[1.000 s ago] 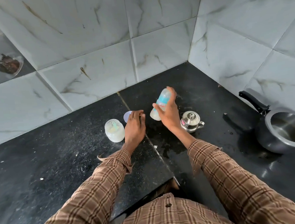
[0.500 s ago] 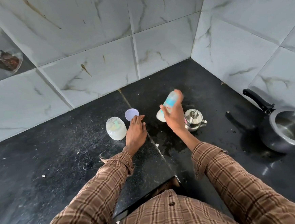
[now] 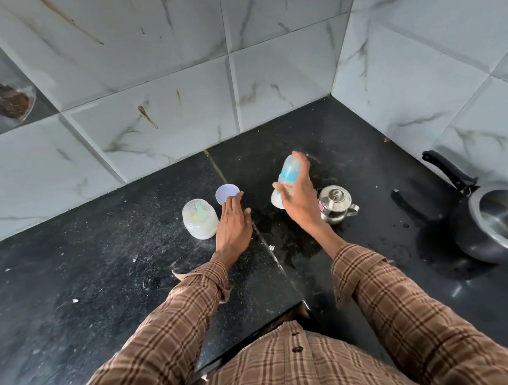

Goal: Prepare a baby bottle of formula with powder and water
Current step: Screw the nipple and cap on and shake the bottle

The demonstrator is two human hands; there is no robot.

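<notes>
My right hand (image 3: 297,198) grips a clear baby bottle (image 3: 288,176) with blue print, tilted and blurred, white liquid at its lower end. My left hand (image 3: 233,224) lies flat on the black counter (image 3: 100,265) with straight fingers; its fingertips touch a round lilac lid (image 3: 224,192). Left of that hand stands an open clear jar of white powder (image 3: 199,219) with a green scoop inside. A small steel lidded pot (image 3: 335,204) stands just right of my right hand.
A grey pressure cooker (image 3: 504,221) with a black handle sits open at the right edge. Marble-tiled walls meet in a corner behind the counter. Wet patches and white specks mark the counter near its seam.
The bottle in my right hand has moved, blurred as if shaken. My left hand slid back off the lilac lid and flattened on the counter. The camera shifted a little.
</notes>
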